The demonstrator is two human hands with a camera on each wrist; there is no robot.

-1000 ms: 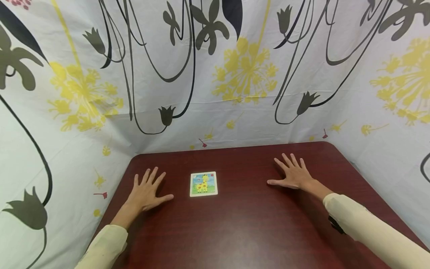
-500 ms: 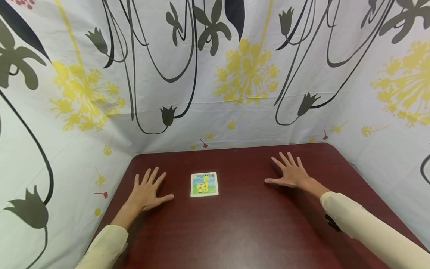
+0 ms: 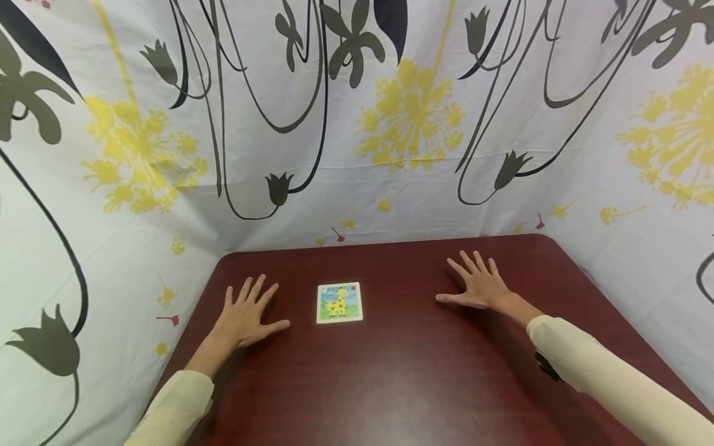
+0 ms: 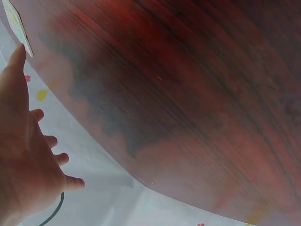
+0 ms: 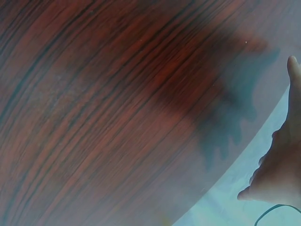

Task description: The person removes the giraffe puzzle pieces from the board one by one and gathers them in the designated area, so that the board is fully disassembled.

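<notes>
A square picture tile with a yellow giraffe (image 3: 339,303) and a pale border lies on the dark red wooden table (image 3: 379,378), left of the middle. To its left, my left hand (image 3: 243,319) is held above the table with fingers spread, holding nothing. My right hand (image 3: 478,287) hovers well to the tile's right, its fingers spread too and holding nothing. In the left wrist view the tile's edge (image 4: 18,26) shows beyond the thumb. The right wrist view has the hand (image 5: 282,160) at its right edge, over its shadow on the table.
A white cloth (image 3: 245,155) printed with grey and yellow flowers hangs behind the table and along both sides. The table's far edge (image 3: 401,244) has rounded corners.
My right hand has drifted slightly left, toward the tile. The left hand has hardly moved, and the tile lies where it was on the table.
</notes>
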